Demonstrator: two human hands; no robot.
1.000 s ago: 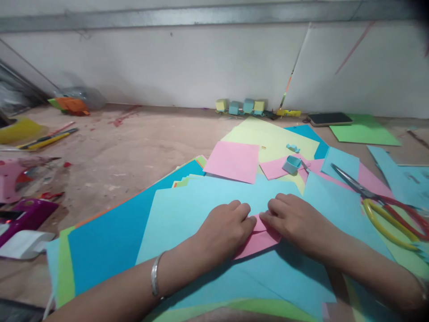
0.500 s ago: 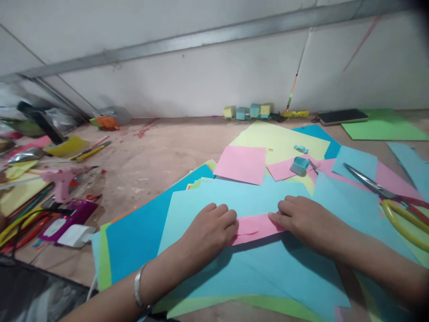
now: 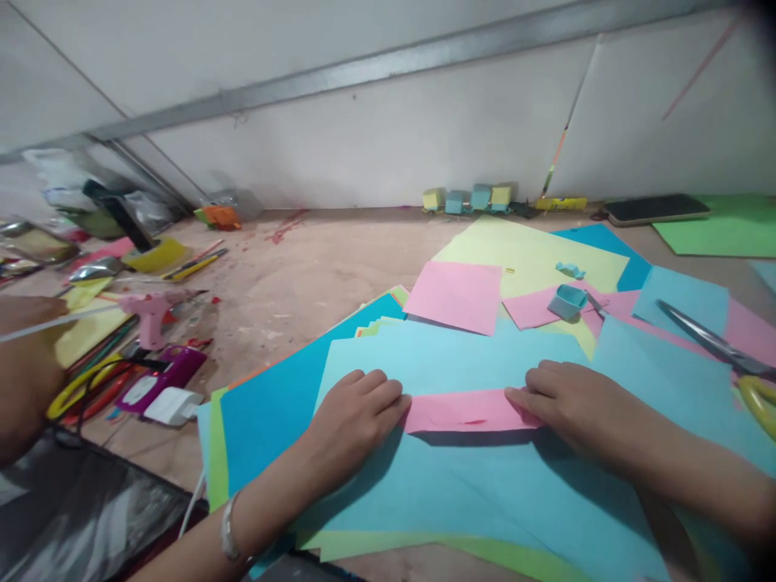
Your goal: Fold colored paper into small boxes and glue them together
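Observation:
A folded pink paper strip [image 3: 464, 410] lies flat on a light blue sheet [image 3: 449, 485]. My left hand [image 3: 355, 412] presses down on the strip's left end with curled fingers. My right hand [image 3: 573, 404] presses on its right end. A silver bangle sits on my left wrist. Both hands rest on the paper; neither lifts it.
Loose pink [image 3: 456, 295], yellow-green [image 3: 533, 255] and blue sheets cover the table. A small blue paper box [image 3: 567, 301] and scissors [image 3: 721, 347] lie at right. A pink glue gun [image 3: 151, 307], pens and a purple tool are at left. Small paper cubes [image 3: 470, 197] line the wall. Another person's arm [image 3: 24, 372] shows at far left.
My hands have slid apart along the pink strip, left hand going left and right hand right, showing more of it. The view has swung left, bringing more clutter and another person's arm into sight.

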